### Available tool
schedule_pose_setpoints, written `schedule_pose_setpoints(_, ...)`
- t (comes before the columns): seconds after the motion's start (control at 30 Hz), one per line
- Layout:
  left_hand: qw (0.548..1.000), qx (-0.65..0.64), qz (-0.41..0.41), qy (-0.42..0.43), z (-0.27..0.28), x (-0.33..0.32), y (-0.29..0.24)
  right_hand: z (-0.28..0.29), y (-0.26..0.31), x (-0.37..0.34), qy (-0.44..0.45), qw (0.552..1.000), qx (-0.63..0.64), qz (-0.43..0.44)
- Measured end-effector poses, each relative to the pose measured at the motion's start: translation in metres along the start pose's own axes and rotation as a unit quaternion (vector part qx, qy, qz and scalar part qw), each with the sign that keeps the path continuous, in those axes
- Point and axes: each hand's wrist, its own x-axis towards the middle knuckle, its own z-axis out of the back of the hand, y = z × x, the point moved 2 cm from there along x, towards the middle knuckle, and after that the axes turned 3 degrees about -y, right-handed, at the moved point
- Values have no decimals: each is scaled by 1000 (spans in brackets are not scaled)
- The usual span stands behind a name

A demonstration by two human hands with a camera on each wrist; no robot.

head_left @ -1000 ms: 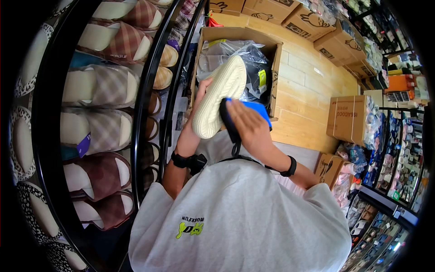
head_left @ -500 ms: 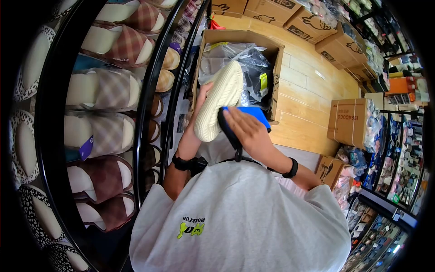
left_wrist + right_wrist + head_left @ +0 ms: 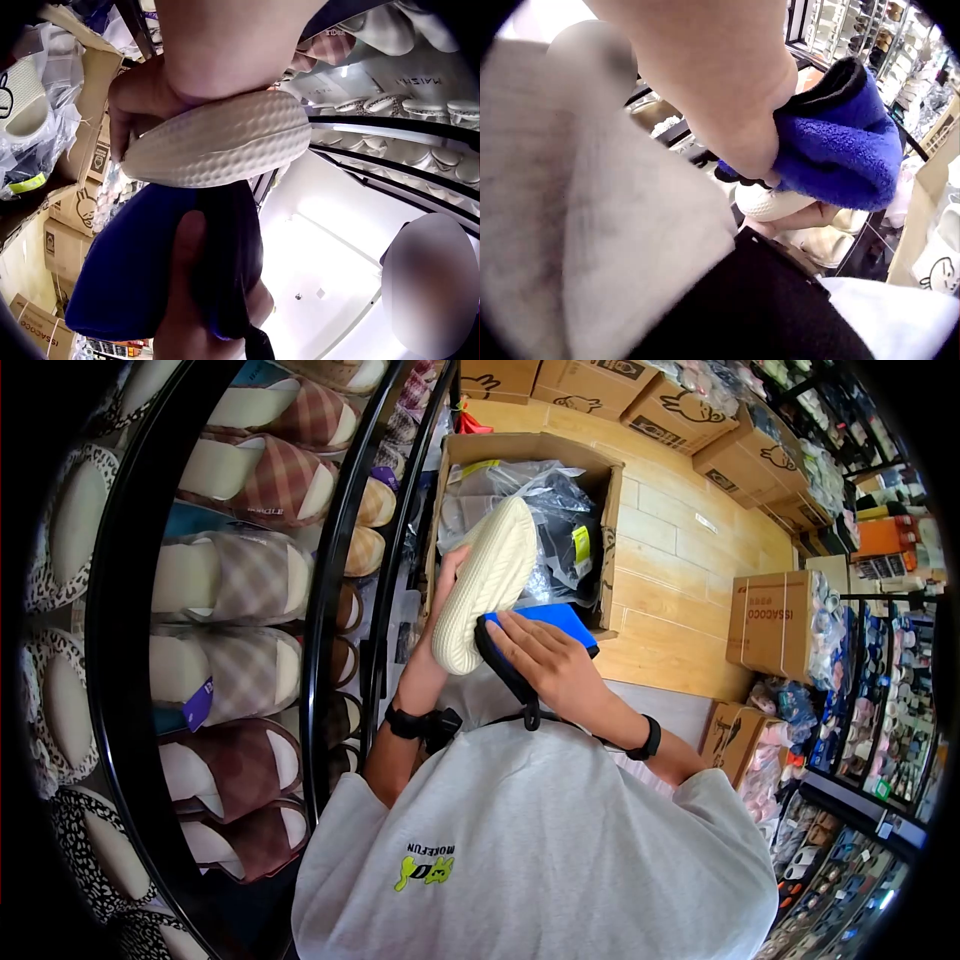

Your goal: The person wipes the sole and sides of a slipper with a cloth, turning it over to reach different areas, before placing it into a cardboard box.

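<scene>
A cream slipper with a knobbly, ribbed surface (image 3: 487,590) is held up, tilted, in my left hand (image 3: 430,628). The left fingers wrap its far side and are partly hidden behind it. In my right hand (image 3: 545,660) is a folded blue plush cloth with black edging (image 3: 562,622). The right fingers lie over the cloth, and the left wrist view shows the thumb on its other face. There, the cloth's upper edge is right at the slipper's (image 3: 225,142) lower side. The right wrist view shows the cloth's fluffy blue fold (image 3: 840,157) overlapping the slipper.
Beyond the hands, an open cardboard box (image 3: 612,550) holds plastic-bagged footwear. A black-framed rack of checked slippers (image 3: 250,575) stands close on the left. More cartons (image 3: 770,620) line the wooden floor (image 3: 660,580), with stocked shelves on the far right.
The slipper has turned more edge-on, hiding most of the wide face seen earlier. My right hand and the cloth have moved slightly down, towards the slipper's lower end.
</scene>
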Motion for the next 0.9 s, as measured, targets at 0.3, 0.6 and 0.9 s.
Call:
schedule_pose_setpoints(0.3,994,56,41,-84,-28,-24,7,13,-65,1,-86,988,-28,-126)
schedule_pose_setpoints(0.6,991,83,70,-71,-21,-16,18,7,-48,5,-108,980,-54,-156)
schedule_pose_setpoints(0.9,999,40,28,-20,-7,-10,11,8,-21,1,-35,998,1,-42)
